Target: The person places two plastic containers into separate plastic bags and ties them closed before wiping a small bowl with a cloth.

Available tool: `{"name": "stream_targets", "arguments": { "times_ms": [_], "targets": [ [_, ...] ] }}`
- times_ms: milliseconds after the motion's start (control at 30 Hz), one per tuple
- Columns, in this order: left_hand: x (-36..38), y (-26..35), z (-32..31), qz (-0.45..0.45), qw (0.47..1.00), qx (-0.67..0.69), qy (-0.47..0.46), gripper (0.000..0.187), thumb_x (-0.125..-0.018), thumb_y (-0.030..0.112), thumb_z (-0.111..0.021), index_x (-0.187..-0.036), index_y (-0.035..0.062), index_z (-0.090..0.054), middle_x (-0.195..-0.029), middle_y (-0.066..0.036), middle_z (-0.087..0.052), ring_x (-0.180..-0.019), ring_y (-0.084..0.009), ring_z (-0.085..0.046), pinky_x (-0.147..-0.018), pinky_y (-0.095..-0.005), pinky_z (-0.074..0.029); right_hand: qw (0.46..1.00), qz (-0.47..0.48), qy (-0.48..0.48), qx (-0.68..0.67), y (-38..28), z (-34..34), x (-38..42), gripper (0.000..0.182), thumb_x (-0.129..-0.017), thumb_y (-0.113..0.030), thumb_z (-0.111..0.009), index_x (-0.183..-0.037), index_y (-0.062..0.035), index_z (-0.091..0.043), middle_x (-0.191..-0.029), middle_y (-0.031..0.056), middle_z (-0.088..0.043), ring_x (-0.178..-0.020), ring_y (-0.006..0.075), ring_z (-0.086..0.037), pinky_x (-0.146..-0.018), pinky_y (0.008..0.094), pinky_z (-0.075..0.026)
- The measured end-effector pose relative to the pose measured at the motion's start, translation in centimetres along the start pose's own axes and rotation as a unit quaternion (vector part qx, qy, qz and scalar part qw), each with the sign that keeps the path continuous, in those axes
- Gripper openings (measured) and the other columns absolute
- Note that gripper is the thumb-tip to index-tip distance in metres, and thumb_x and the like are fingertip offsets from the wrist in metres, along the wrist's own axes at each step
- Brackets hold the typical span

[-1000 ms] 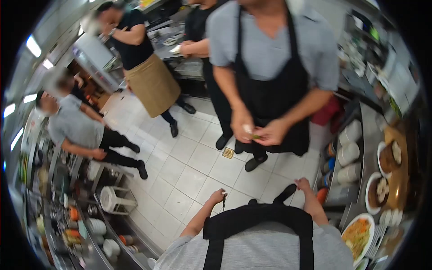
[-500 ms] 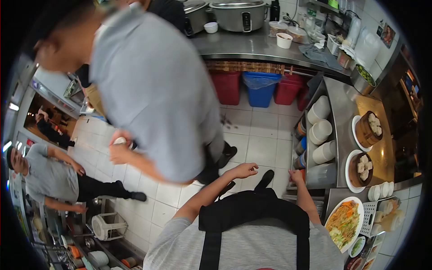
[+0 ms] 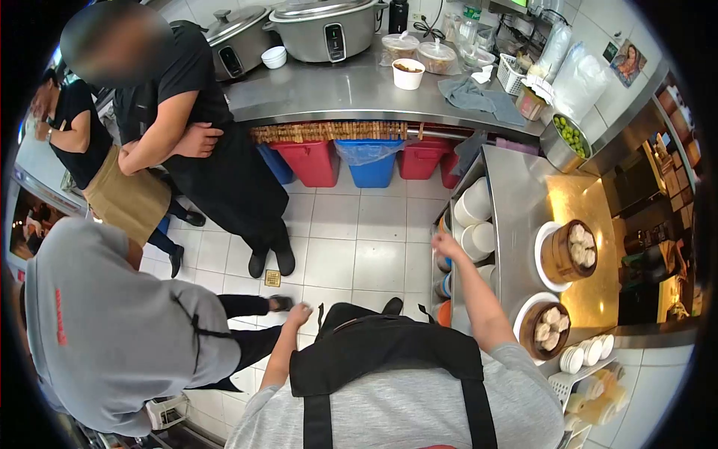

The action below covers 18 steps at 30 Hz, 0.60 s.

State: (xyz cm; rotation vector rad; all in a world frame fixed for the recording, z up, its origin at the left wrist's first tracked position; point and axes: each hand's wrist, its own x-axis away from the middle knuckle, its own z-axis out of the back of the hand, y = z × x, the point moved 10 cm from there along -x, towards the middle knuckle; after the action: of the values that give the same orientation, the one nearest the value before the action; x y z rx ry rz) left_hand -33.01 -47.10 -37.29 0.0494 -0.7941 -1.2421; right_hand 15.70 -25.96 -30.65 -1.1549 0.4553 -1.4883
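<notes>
My left hand [image 3: 300,315] hangs low over the tiled floor, near the leg of a person in grey, its fingers curled and too small to read clearly. Out to the right, my right hand [image 3: 446,245] is beside the shelf of white containers [image 3: 474,203] under the steel counter [image 3: 516,202]; its fingers look partly bent, and whether they touch anything is unclear. Beyond it on the counter, two bamboo steamers [image 3: 553,252] [image 3: 532,329] with white dumplings rest on white plates.
A person in black [image 3: 217,165] stands with arms crossed, beside another in a tan apron [image 3: 129,196]. A person in grey [image 3: 120,322] is close on the left. Red and blue bins [image 3: 372,170] sit under the back counter [image 3: 314,96], which holds large cookers [image 3: 323,34].
The view has shifted forward. The person in grey has moved from in front to the lower left, uncovering two people in black. My right arm reaches farther forward; my left hand is lower.
</notes>
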Motion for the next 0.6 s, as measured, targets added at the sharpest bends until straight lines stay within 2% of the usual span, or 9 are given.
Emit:
{"name": "stream_targets", "arguments": {
  "times_ms": [33,100,133,167,200,233,367,467,600],
  "targets": [
    [0.6,-3.9,-2.1,0.074,0.994,0.02,-0.084,0.041,-0.075,0.037,-0.054,-0.093,0.0011,-0.061,-0.095,-0.02,-0.06,-0.094,-0.0345,-0.056,-0.081,-0.0413,-0.043,0.999,0.021,0.002,-0.027,-2.6,1.9,-1.6,0.013,-0.08,-0.017,-0.054,-0.081,-0.0038,-0.056,-0.067,0.004,-0.057,-0.053,0.0142,-0.055,-0.046,0.0275,-0.044],
    [0.8,-7.8,-5.1,-0.032,0.979,-0.166,-0.111,0.037,-0.075,0.035,-0.052,-0.086,0.0012,-0.061,-0.093,-0.02,-0.061,-0.09,-0.0329,-0.058,-0.078,-0.0403,-0.046,0.997,0.068,0.024,-0.034,-7.5,5.6,-4.4,0.012,-0.081,-0.015,-0.054,-0.085,-0.0045,-0.056,-0.07,0.004,-0.058,-0.056,0.0136,-0.056,-0.048,0.0265,-0.045],
    [4.5,-7.3,-2.2,0.14,0.986,0.057,-0.073,0.033,-0.074,0.033,-0.051,-0.079,0.0023,-0.062,-0.089,-0.018,-0.062,-0.083,-0.0316,-0.06,-0.072,-0.0397,-0.048,0.994,0.095,0.047,-0.012,-9.6,7.8,-5.9,0.011,-0.081,-0.014,-0.055,-0.087,-0.0048,-0.056,-0.07,0.0041,-0.058,-0.057,0.0135,-0.056,-0.049,0.0266,-0.046],
    [2.4,-8.1,-5.7,-0.009,0.986,-0.095,-0.14,0.028,-0.072,0.03,-0.052,-0.074,0.0036,-0.062,-0.079,-0.016,-0.063,-0.072,-0.0299,-0.062,-0.064,-0.0393,-0.049,0.99,0.124,0.059,-0.004,-11.2,9.8,-7.5,0.01,-0.081,-0.014,-0.055,-0.086,-0.0049,-0.057,-0.071,0.0036,-0.058,-0.059,0.0131,-0.056,-0.051,0.0264,-0.046],
    [3.6,-12.4,-5.6,0.128,0.982,0.013,-0.136,0.028,-0.072,0.03,-0.053,-0.075,0.0038,-0.062,-0.079,-0.015,-0.063,-0.071,-0.0298,-0.062,-0.064,-0.0393,-0.049,0.985,0.153,0.073,0.005,-12.7,11.7,-9.2,0.01,-0.081,-0.014,-0.056,-0.085,-0.0049,-0.057,-0.071,0.0031,-0.058,-0.061,0.0127,-0.057,-0.053,0.0262,-0.047],
    [4.2,-11.9,-4.9,0.173,0.974,0.046,-0.141,0.028,-0.072,0.031,-0.053,-0.075,0.0041,-0.062,-0.079,-0.015,-0.063,-0.071,-0.0297,-0.062,-0.064,-0.0393,-0.049,0.975,0.181,0.113,0.059,-14.7,14.1,-10.2,0.01,-0.081,-0.014,-0.056,-0.084,-0.0038,-0.058,-0.072,0.0039,-0.059,-0.064,0.0136,-0.058,-0.056,0.0271,-0.048],
    [1.2,-7.4,-1.0,0.228,0.955,0.118,-0.148,0.028,-0.073,0.031,-0.055,-0.078,0.0051,-0.063,-0.077,-0.014,-0.064,-0.069,-0.0294,-0.062,-0.063,-0.0393,-0.049,0.939,0.227,0.215,0.14,-22.7,20.5,-11.5,0.017,-0.078,-0.016,-0.056,-0.084,-0.0003,-0.058,-0.079,0.0107,-0.062,-0.075,0.0202,-0.059,-0.071,0.0308,-0.046],
    [-5.6,-1.8,3.9,0.203,0.966,0.108,-0.118,0.032,-0.075,0.035,-0.055,-0.086,0.0053,-0.062,-0.087,-0.015,-0.063,-0.079,-0.0314,-0.061,-0.069,-0.0404,-0.048,0.916,0.235,0.244,0.216,-26.2,23.7,-15.8,0.02,-0.077,-0.021,-0.056,-0.084,-0.0028,-0.059,-0.081,0.0135,-0.06,-0.077,0.0255,-0.058,-0.07,0.0333,-0.045],
    [-15.6,5.2,11.0,0.035,0.991,0.119,0.046,0.038,-0.078,0.039,-0.054,-0.097,0.0062,-0.061,-0.097,-0.018,-0.061,-0.094,-0.0328,-0.056,-0.081,-0.0398,-0.044,0.827,0.288,0.318,0.363,-27.2,29.0,-23.7,0.028,-0.073,-0.016,-0.06,-0.097,-0.0013,-0.057,-0.1,0.0183,-0.056,-0.097,0.0341,-0.051,-0.085,0.0404,-0.04]
  ]
}}
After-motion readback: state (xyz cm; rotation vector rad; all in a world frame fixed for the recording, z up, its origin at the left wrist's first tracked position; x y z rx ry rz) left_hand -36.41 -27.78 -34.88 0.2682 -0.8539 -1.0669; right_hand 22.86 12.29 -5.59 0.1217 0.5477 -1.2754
